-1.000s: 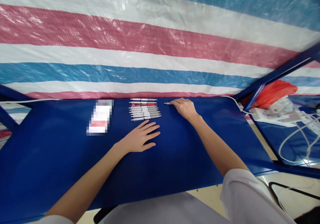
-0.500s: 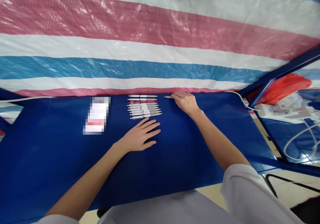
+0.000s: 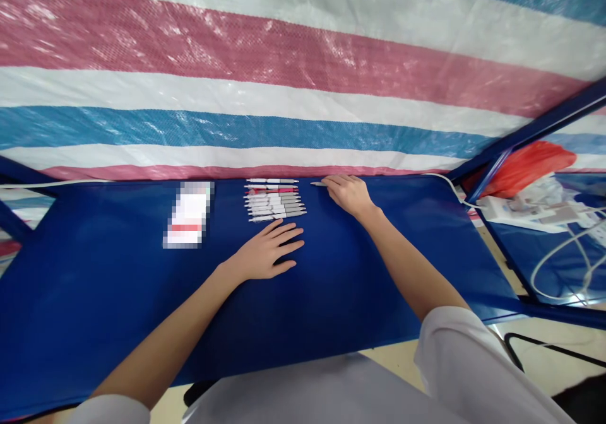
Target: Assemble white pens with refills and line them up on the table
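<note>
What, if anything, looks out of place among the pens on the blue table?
One pen lies apart from the neat row of pens, to its right by the far edge of the table, its tip poking out from under the right hand.

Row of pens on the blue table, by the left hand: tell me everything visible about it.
The row of slim pens holds roughly eight, laid parallel and side by side, flat on the blue table top close to the striped plastic tarp. The barrels look like plastic, white toward the left and grey toward the right; one is red. The left hand lies flat just in front, fingertips at the nearest pen; contact is unclear.
</note>
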### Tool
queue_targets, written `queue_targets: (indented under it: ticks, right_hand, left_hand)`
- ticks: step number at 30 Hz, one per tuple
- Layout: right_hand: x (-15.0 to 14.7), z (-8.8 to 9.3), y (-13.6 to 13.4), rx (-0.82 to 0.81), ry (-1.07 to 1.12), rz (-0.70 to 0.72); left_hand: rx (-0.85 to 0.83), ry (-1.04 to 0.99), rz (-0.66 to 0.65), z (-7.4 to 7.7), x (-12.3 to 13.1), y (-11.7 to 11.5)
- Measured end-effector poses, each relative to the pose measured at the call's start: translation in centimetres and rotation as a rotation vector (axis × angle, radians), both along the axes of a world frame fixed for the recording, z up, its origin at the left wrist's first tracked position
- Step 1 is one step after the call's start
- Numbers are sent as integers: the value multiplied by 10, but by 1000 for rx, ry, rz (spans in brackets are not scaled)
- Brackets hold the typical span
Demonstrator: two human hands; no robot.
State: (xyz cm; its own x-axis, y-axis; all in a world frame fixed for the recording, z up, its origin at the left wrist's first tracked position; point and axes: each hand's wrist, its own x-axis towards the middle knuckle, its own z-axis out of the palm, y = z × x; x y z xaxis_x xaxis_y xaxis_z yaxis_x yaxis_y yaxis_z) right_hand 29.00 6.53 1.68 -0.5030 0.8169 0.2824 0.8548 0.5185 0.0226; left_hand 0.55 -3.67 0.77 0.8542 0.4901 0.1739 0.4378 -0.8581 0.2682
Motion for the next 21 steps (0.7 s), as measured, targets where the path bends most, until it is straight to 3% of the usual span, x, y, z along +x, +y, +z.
queue_targets:
  ticks: [6,12,21]
  right_hand:
    - [-7,11,-16,24,27,13]
    - [-27,14,-60,60,94,51]
    - [-70,-8,-134,-29,168,30]
  left_hand:
    - [48,-1,4,-1,0,-1]
    - [131,3,103,-2,-2,-12]
    - [157,-24,269,-2,-28,-35]
